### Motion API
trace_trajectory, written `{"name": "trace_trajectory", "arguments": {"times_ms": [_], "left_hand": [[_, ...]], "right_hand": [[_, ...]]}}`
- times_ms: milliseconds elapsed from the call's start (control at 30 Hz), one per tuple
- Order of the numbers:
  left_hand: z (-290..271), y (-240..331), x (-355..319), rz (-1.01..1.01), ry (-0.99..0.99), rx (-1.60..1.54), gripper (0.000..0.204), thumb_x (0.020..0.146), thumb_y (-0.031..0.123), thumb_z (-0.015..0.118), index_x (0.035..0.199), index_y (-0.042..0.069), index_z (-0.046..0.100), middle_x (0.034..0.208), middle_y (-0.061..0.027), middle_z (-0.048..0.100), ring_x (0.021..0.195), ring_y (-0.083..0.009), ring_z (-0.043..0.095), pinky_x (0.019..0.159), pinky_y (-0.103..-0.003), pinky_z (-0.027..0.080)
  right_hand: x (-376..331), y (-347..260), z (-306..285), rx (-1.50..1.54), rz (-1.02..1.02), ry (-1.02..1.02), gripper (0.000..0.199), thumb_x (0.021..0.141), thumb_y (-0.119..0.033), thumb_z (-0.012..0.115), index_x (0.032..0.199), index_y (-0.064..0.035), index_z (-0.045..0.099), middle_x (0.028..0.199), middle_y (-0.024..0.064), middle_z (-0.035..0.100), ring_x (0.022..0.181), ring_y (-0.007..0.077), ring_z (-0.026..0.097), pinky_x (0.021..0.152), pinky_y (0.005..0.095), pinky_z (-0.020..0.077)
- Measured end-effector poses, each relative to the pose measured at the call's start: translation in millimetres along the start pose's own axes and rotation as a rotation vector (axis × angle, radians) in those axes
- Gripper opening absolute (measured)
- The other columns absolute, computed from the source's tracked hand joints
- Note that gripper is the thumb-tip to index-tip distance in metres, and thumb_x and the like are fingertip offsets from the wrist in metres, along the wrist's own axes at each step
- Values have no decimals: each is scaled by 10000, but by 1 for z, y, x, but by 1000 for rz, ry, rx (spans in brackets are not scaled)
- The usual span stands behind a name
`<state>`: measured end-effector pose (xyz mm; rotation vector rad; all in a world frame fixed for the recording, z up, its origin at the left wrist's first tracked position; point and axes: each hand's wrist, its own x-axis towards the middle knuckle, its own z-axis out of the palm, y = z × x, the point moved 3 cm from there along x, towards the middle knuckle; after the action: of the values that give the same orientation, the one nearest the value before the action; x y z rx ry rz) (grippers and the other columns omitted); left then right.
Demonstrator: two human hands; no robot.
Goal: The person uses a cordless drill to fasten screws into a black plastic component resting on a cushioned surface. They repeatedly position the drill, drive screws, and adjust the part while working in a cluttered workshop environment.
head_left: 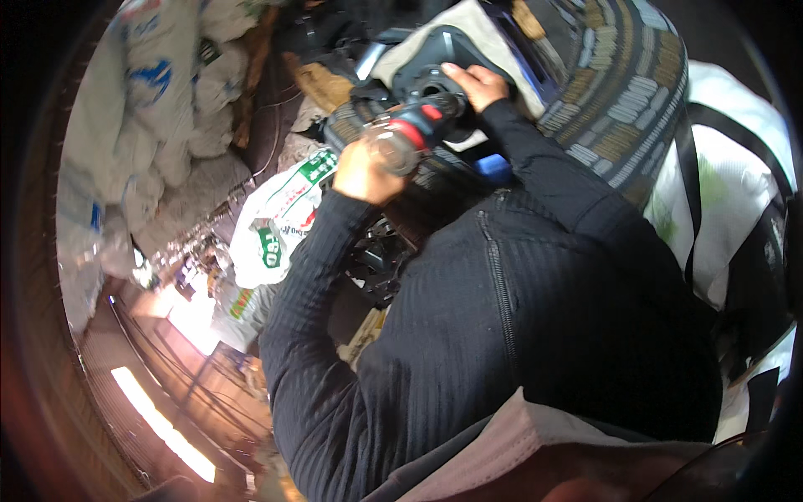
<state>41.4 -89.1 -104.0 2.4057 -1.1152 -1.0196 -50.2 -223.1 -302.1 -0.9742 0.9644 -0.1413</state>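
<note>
My left hand [365, 173] is closed round a cordless drill [424, 120] with a dark blue body and red parts. The end near that hand is blurred. Its front end reaches up to a dark grey moulded plastic part [449, 52], and I cannot tell whether a bit is touching it. My right hand [478, 86] grips this part at its right edge, thumb on top. Beneath the part lies a pale board or cloth [495, 29]. A blue object [493, 167] shows below my right wrist.
A large roundish patterned fabric surface [623, 92] curves behind the work on the right. White sacks [155, 92] are piled at the left, with a white and green plastic bag [276, 222] nearer me. At the far right stands a white bulk bag [736, 176] with black straps.
</note>
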Motion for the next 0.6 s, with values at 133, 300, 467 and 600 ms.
{"name": "trace_trajectory", "arguments": {"times_ms": [133, 300, 467, 600], "left_hand": [[3, 57, -18, -82, 27, 91, 590, 720, 143, 688, 1281, 154, 504, 876, -186, 675, 766, -373, 663, 692, -434, 542], [66, 17, -126, -175, -15, 29, 785, 713, 183, 718, 1412, 144, 363, 1175, -221, 599, 974, -373, 634, 839, -417, 530], [32, -29, -146, 68, 196, -429, 809, 797, 154, 698, 1469, 68, 255, 1233, -175, 589, 1153, -257, 530, 857, -353, 481], [17, -87, -100, -259, 374, -770, 477, 824, 230, 736, 1211, 2, 572, 995, -71, 668, 913, -118, 584, 769, -271, 473]], "right_hand": [[53, 45, -21, 350, -58, 60, 286, 796, -313, 780, 740, -66, 647, 701, -1, 632, 602, 101, 572, 591, 258, 465], [-6, -43, -15, 410, -20, -42, 260, 824, -281, 755, 716, -101, 602, 675, -13, 619, 508, 51, 511, 442, 200, 364], [-32, -75, -2, 619, 97, -382, 324, 874, -333, 674, 1061, -74, 620, 906, 59, 685, 653, 80, 651, 397, 166, 440], [-90, -113, 98, 616, 200, -408, 440, 877, -391, 660, 1137, -42, 593, 867, 43, 682, 632, 92, 635, 441, 233, 472]]}}
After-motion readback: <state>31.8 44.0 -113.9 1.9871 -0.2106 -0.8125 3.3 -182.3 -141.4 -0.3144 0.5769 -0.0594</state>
